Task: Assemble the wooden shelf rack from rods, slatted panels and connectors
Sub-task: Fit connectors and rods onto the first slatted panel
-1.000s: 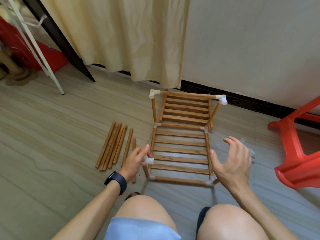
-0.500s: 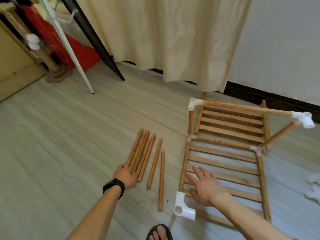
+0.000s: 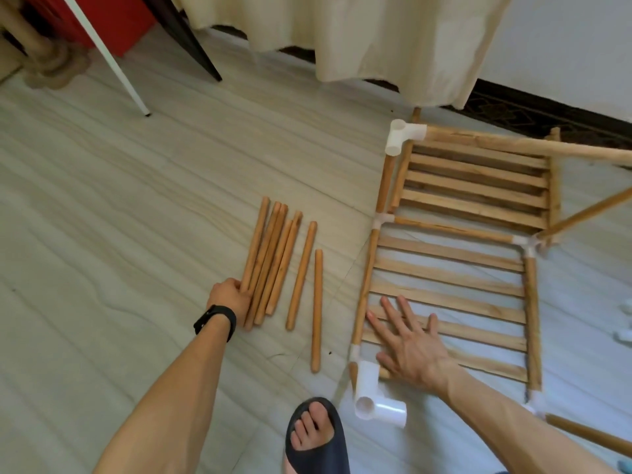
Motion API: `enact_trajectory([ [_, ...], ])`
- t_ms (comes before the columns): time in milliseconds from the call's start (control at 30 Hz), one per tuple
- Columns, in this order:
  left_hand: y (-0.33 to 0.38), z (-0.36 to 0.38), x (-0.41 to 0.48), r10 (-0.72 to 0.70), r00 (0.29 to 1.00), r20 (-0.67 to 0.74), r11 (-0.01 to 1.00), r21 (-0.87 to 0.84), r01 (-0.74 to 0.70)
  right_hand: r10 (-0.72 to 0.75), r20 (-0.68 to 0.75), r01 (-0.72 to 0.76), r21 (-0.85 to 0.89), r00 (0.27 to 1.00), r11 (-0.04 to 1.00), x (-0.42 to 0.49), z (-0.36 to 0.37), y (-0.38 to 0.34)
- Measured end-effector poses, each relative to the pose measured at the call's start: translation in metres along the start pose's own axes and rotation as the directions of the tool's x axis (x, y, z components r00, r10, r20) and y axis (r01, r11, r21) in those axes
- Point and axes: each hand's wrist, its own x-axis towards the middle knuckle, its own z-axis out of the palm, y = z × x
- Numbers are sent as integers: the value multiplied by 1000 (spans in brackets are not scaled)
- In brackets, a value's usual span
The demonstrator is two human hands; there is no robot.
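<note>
Several loose wooden rods [image 3: 273,265] lie side by side on the floor, left of the part-built rack [image 3: 451,230]. My left hand [image 3: 229,297] is at their near ends, fingers curled around the leftmost rods. The rack lies flat, with a lower slatted panel [image 3: 455,278] and an upper one [image 3: 475,186] framed by rods and white connectors. My right hand [image 3: 410,347] rests flat on the lower panel's near left corner, fingers spread and holding nothing. A white three-way connector [image 3: 372,391] sits on that corner, another [image 3: 402,136] on the far left corner.
A cream curtain [image 3: 376,35] hangs over the dark skirting [image 3: 547,111] behind the rack. A white leg [image 3: 109,59] and a black leg [image 3: 184,39] stand at the back left. My foot in a dark sandal [image 3: 314,436] is by the near connector. Loose white connectors [image 3: 624,323] lie at the right edge.
My left hand left the rack's near corner, went left to the loose rods and closed on their near ends. My right hand settled flat on the lower panel.
</note>
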Motion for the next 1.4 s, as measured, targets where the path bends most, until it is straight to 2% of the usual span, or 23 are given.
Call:
enact_trajectory([
  [67,3,-10,-10,-1,1000,-14,995,-95,-1,4,2,-4,31,1000,1000,0,-8,0],
  [133,4,-23,-26,43,998,-55,982,-184,-53,29,-19,-26,133,999,991,-5,-23,1],
  [200,5,-39,-49,173,977,-121,960,-201,-195,70,-96,-32,352,993,935,-20,-46,-3],
  [233,6,-47,-60,251,954,-162,940,-196,-280,99,-159,-10,482,982,876,-31,-60,-7],
  [300,13,-64,-88,394,893,-218,883,-181,-434,180,-270,77,725,946,684,-60,-89,-17],
  [400,40,-87,-141,634,739,-226,736,-115,-667,264,-338,261,922,903,286,-120,-129,-31],
  [467,67,-94,-181,782,590,-200,595,-43,-803,277,-373,384,923,886,12,-162,-148,-36],
  [533,95,-95,-221,885,437,-157,444,7,-896,328,-401,477,856,855,-199,-201,-156,-36],
  [600,115,-89,-252,934,334,-127,338,7,-941,440,-380,535,785,814,-312,-232,-151,-30],
  [633,121,-85,-265,941,316,-119,318,1,-948,502,-353,554,762,789,-335,-244,-144,-26],
  [700,124,-75,-285,928,362,-91,360,-43,-932,597,-293,579,727,747,-368,-264,-123,-17],
  [800,107,-47,-295,849,528,38,528,-127,-840,666,-190,574,702,721,-421,-286,-86,-6],
  [900,87,-19,-294,825,558,89,564,-127,-816,659,-155,549,707,736,-446,-297,-55,-4],
  [1067,77,3,-299,738,671,-71,611,-354,-708,611,-178,520,729,771,-444,-290,-29,-16],
  [1233,81,4,-312,681,727,-91,615,-468,-634,599,-180,544,668,781,-508,-279,-23,-24],
  [1400,81,4,-311,637,762,-115,636,-480,-604,568,-136,511,635,812,-579,-271,-19,-32],
])
